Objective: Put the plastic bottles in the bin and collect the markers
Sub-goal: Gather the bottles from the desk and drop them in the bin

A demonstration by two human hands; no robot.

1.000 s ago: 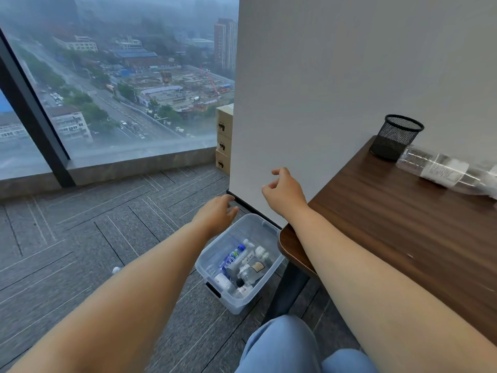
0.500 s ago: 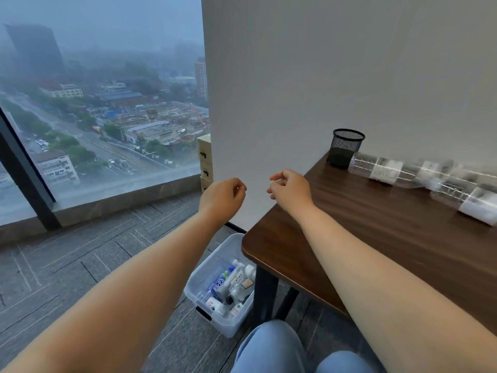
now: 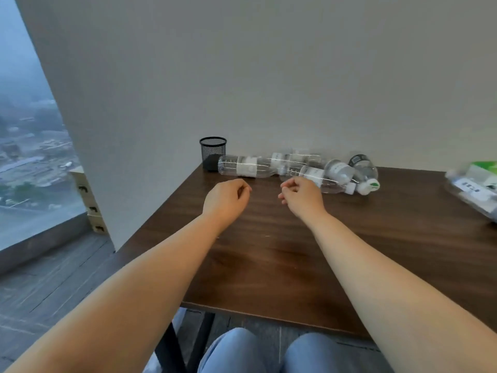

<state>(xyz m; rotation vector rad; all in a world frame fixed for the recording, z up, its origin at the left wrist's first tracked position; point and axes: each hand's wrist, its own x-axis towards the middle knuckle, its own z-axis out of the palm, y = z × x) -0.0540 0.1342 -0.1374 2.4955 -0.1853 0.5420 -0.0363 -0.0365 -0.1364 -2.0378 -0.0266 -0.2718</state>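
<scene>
Several clear plastic bottles lie on their sides along the back of the dark wooden table (image 3: 269,259). The leftmost bottle (image 3: 243,166) rests beside a black mesh pen cup (image 3: 212,153); another bottle (image 3: 325,179) with a white cap lies just beyond my right hand (image 3: 302,196). My left hand (image 3: 227,199) hovers over the table a short way in front of the leftmost bottle. Both hands are empty with fingers loosely curled. More bottles (image 3: 473,188) lie at the right edge, blurred. No markers are visible, and the bin is out of view.
A white wall stands right behind the table. To the left are a window, stacked cardboard boxes (image 3: 90,203) and grey floor (image 3: 40,286). My knees (image 3: 234,351) sit under the table's near edge.
The view has swung from the floor bin up to the table. Both empty hands moved from above the bin to over the table, near the bottles.
</scene>
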